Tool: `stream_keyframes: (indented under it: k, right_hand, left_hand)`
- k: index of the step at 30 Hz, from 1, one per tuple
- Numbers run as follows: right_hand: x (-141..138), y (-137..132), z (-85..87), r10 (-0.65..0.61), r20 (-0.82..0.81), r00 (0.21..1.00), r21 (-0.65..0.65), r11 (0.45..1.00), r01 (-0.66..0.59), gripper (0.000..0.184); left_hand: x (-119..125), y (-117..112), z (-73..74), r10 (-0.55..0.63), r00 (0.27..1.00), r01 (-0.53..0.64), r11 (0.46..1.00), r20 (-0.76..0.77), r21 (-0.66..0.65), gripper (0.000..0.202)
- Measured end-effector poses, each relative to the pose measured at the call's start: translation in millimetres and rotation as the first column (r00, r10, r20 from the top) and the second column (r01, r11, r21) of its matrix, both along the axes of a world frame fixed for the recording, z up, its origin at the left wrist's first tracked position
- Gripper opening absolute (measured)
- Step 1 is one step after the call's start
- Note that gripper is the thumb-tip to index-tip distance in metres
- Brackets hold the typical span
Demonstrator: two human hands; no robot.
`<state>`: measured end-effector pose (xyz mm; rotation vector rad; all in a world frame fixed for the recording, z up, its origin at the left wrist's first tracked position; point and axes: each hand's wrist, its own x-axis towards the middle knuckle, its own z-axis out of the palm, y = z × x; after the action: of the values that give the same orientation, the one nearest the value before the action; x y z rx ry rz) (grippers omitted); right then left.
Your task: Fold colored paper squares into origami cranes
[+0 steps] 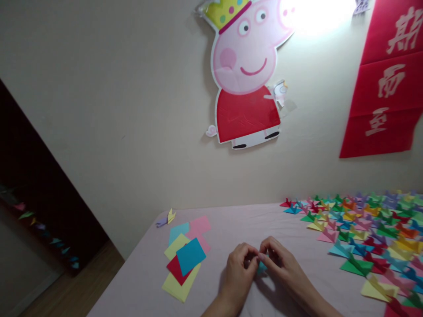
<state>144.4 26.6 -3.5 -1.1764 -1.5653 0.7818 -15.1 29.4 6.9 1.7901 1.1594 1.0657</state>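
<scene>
Close together over the pale pink cloth, my left hand (240,265) and my right hand (280,259) meet at their fingertips. Both pinch a small piece of light blue folded paper (262,267), mostly hidden behind the fingers. Its exact folded shape cannot be made out. Left of my hands lie loose paper squares: a blue square (191,256) on top, with a red square (178,269) and yellow paper (180,288) partly under it. Pink paper (200,224) and a light blue sheet (179,232) lie behind them.
Many folded paper cranes (357,264) in mixed colours stand in rows across the right side. Two small folded pieces, one yellow (171,216) and one purple (161,222), sit at the far left corner. The cloth-covered surface (132,281) meets a wall bearing a cartoon pig cutout (247,114).
</scene>
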Motion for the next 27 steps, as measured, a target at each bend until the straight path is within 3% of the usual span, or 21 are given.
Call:
stream_keyframes:
  k: [5,11,16,22,27]
  right_hand:
    - [1.9,2.5,-0.6,0.027,-0.001,1.000,-0.010,1.000,-0.027,0.029]
    - [1.0,-0.1,5.8,0.039,0.075,0.996,-0.040,0.999,-0.036,0.025]
    - [2.0,-0.6,8.6,0.050,0.097,0.994,-0.061,0.997,-0.044,0.021]
    - [1.6,0.4,1.7,0.010,0.182,0.983,-0.019,1.000,-0.006,0.034]
    - [3.2,0.6,6.0,0.036,0.169,0.985,-0.070,0.997,-0.025,0.024]
  left_hand:
    - [1.5,-4.9,5.0,0.042,0.996,-0.038,0.998,-0.080,0.052,0.007]
    - [1.1,-7.8,9.4,0.085,0.994,-0.083,0.996,-0.065,0.040,0.006]
    - [0.3,-5.2,7.0,0.120,0.992,-0.119,0.992,-0.044,0.033,0.008]
    - [1.5,-5.8,3.8,0.132,0.987,-0.128,0.991,-0.096,0.051,0.007]
    - [1.6,-7.9,4.7,0.136,0.988,-0.133,0.990,-0.073,0.039,0.009]
